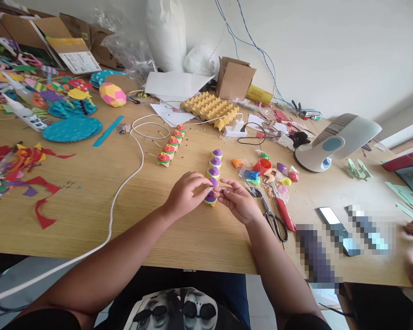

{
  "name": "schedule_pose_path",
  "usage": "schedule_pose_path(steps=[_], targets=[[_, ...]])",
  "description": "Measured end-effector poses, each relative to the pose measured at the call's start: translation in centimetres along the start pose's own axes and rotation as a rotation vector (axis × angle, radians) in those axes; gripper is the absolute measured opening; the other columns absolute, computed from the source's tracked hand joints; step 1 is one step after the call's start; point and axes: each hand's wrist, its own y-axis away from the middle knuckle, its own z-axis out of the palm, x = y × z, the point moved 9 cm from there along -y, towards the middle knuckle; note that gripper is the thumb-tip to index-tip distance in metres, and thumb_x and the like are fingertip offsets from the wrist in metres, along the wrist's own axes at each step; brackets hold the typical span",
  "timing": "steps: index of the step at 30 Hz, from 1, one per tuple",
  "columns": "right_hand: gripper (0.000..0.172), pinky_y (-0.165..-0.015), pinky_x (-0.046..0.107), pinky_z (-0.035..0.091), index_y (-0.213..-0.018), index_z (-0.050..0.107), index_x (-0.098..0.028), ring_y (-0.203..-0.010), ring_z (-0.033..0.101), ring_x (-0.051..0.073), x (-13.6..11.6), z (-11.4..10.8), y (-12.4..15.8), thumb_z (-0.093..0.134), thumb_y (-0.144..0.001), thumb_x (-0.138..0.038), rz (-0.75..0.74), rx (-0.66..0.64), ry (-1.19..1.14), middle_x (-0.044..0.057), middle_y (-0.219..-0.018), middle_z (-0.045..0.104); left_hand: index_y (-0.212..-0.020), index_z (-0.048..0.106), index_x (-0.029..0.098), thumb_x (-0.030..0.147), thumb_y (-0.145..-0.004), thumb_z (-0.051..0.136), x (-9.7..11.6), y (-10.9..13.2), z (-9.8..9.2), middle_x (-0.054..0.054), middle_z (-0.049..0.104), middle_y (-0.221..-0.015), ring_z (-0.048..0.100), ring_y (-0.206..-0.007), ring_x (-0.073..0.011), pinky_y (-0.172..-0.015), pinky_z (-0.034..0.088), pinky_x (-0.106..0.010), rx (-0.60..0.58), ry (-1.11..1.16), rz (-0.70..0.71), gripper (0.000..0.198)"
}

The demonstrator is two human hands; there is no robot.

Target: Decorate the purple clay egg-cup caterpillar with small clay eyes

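Both hands meet at the near end of the purple row [213,176], left hand [183,195] & right hand [238,200] fingertips pinched narrow on its last cup to steady it.

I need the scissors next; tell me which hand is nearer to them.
Right. The right hand sits just left of the scissors; the left hand lies farther left, beyond the clay caterpillar.

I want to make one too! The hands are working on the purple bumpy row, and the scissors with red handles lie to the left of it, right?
Nearly. The head view shows the scissors lying to the right of the purple row, not the left. Both hands, left and right, do meet at its near end.
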Motion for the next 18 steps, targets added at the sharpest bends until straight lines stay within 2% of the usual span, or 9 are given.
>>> schedule_pose_path(steps=[7,14,18], targets=[[0.037,-0.086,0.03,0.061,-0.118,0.066,-0.024,-0.086,0.077,0.015,-0.1,1.0,0.3,0.08,-0.085,-0.033,-0.038,-0.03,0.099,0.002,-0.096,0.081,-0.107,0.071,0.023,0.021,-0.094,0.069,2.5,0.4,0.5,-0.004,0.069,-0.104,0.062,-0.098,-0.0188,-0.09,0.051,-0.034,-0.02,-0.052,0.154,0.014],[0.048,-0.095,0.039,0.06,-0.13,0.062,-0.024,-0.091,0.076,0.018,0.3,2.3,0.6,0.079,-0.086,-0.032,-0.004,-0.092,0.123,0.003,-0.096,0.079,-0.101,0.075,0.025,0.021,-0.094,0.07,3.0,0.5,0.6,-0.004,0.072,-0.101,0.063,-0.1,-0.0191,-0.091,0.053,-0.036,-0.008,-0.056,0.21,0.009],[0.05,-0.094,0.038,0.061,-0.133,0.06,-0.026,-0.092,0.076,0.018,0.4,1.9,0.7,0.077,-0.086,-0.032,0.045,-0.047,0.059,0.005,-0.106,0.079,-0.094,0.076,0.025,0.024,-0.094,0.07,2.9,0.4,0.2,-0.003,0.073,-0.097,0.064,-0.095,-0.0183,-0.087,0.053,-0.036,0.006,-0.054,0.195,0.006]])
